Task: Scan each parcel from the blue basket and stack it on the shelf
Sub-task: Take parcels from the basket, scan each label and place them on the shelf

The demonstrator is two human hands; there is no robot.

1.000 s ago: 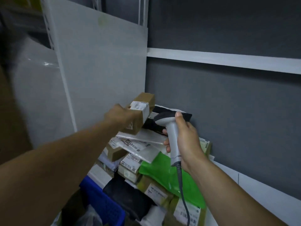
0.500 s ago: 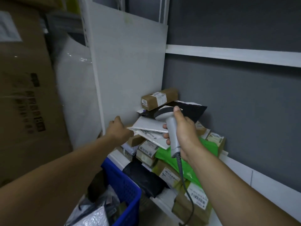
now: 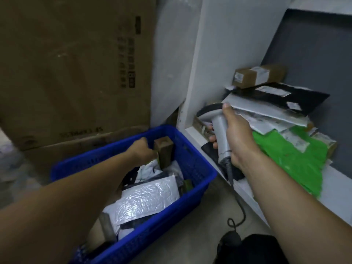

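Observation:
The blue basket (image 3: 200, 161) stands on the floor, holding several parcels, among them a silvery bubble mailer (image 3: 146, 199) and a small brown box (image 3: 163, 151) standing upright at its far end. My left hand (image 3: 142, 151) is down in the basket, its fingers curled against the left side of that brown box. My right hand (image 3: 236, 138) grips the grey barcode scanner (image 3: 219, 126) in front of the shelf (image 3: 339, 187). On the shelf lies a pile of parcels: a brown box (image 3: 257, 76) on top, a black mailer (image 3: 285, 96), white mailers and a green bag (image 3: 291, 159).
A large cardboard carton (image 3: 76, 73) stands behind the basket on the left. The white side panel (image 3: 219, 54) of the shelf rises between the basket and the pile. The scanner's cable (image 3: 242, 212) hangs down to the floor by my dark trouser leg (image 3: 253, 248).
My left hand left the brown box on top of the shelf pile, drew back and dropped into the basket beside another brown box. My view swung down and left. The scanner hand stayed.

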